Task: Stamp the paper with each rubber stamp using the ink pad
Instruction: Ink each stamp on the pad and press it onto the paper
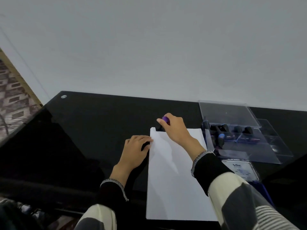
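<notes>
On paper (174, 176) (top edge), right hand (174, 128) grips stamp (163, 124)

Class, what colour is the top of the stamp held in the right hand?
Purple knob of the rubber stamp, head view.

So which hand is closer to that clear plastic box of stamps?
The right hand, gripping the purple stamp at the paper's top edge, left of the box. The left hand lies beyond the paper's far side.

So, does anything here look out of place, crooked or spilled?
Nothing is spilled or damaged. The right hand presses the purple-topped rubber stamp at the far left corner of the white paper sheet, its base overhanging the paper's edge. The left hand steadies the sheet.
</notes>
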The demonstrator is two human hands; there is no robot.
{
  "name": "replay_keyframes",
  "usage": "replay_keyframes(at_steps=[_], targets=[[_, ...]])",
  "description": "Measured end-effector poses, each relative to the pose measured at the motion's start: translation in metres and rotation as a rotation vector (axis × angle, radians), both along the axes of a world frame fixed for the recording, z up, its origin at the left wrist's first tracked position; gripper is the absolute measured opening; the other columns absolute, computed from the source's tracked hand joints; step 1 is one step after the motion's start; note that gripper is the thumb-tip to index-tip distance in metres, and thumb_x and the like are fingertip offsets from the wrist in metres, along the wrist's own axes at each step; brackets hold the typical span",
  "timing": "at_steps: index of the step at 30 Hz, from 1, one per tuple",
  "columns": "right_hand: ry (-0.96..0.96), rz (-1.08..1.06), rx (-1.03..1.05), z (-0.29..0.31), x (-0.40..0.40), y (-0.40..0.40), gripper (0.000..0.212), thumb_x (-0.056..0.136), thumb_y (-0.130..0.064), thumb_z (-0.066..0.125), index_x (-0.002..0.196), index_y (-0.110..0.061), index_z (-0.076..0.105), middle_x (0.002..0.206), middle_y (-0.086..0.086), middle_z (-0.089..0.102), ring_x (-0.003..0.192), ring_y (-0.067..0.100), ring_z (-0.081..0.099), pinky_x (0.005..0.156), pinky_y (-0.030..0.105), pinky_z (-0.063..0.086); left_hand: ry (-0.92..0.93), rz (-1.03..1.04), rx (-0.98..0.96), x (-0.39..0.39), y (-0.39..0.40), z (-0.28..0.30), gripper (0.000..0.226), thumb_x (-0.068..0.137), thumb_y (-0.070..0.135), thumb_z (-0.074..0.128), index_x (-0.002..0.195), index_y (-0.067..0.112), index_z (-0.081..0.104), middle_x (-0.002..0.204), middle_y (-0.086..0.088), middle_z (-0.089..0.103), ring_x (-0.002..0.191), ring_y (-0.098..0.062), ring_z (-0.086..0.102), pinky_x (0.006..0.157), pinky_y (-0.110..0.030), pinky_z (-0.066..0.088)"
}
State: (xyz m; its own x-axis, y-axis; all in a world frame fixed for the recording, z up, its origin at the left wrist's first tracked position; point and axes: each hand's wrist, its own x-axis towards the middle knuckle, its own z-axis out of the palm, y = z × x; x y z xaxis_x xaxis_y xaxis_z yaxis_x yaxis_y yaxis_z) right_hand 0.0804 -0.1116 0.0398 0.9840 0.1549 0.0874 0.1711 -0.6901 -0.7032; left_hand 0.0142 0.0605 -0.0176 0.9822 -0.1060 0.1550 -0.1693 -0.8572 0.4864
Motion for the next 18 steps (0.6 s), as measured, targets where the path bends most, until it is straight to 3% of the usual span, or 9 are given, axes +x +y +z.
replay_keyframes(at_steps=[6,10,15,18], targets=[[-0.018,0.015,-0.076,-0.009,0.013,0.010,0.031,0.093,-0.041,0.057,0.107,-0.013,0.058,0.089,0.001,0.059,0.078,0.012,0.056,0.069,0.020,0.044,-0.046,-0.013,-0.035,0.016,0.004,0.000,0.016,0.094,0.034,0.056,0.108,0.035,0.065,0.113,0.022,0.060,0.107,-0.003,0.045,0.095,-0.027,0.032],[-0.044,0.023,-0.069,-0.012,0.019,0.016,0.033,0.092,-0.043,0.058,0.103,-0.012,0.060,0.085,0.000,0.059,0.071,0.009,0.053,0.059,0.014,0.037,-0.069,-0.001,-0.056,0.024,0.005,-0.004,0.008,0.091,0.036,0.061,0.098,0.034,0.064,0.102,0.023,0.060,0.098,-0.004,0.045,0.092,-0.029,0.036],[-0.066,0.034,-0.126,-0.013,0.022,0.021,0.035,0.092,-0.043,0.058,0.106,-0.012,0.060,0.088,0.000,0.057,0.079,0.012,0.055,0.067,0.019,0.040,-0.063,0.007,-0.026,0.027,0.004,-0.010,0.027,0.091,0.038,0.058,0.117,0.031,0.055,0.119,0.018,0.051,0.115,-0.007,0.037,0.093,-0.022,0.025],[-0.069,0.017,-0.142,-0.016,0.022,0.021,0.035,0.092,-0.044,0.058,0.106,-0.011,0.060,0.088,-0.001,0.057,0.079,0.012,0.054,0.069,0.020,0.040,-0.011,0.008,0.009,0.029,0.005,-0.010,0.041,0.092,0.041,0.054,0.131,0.031,0.046,0.136,0.013,0.045,0.126,-0.011,0.030,0.101,-0.027,0.023]])
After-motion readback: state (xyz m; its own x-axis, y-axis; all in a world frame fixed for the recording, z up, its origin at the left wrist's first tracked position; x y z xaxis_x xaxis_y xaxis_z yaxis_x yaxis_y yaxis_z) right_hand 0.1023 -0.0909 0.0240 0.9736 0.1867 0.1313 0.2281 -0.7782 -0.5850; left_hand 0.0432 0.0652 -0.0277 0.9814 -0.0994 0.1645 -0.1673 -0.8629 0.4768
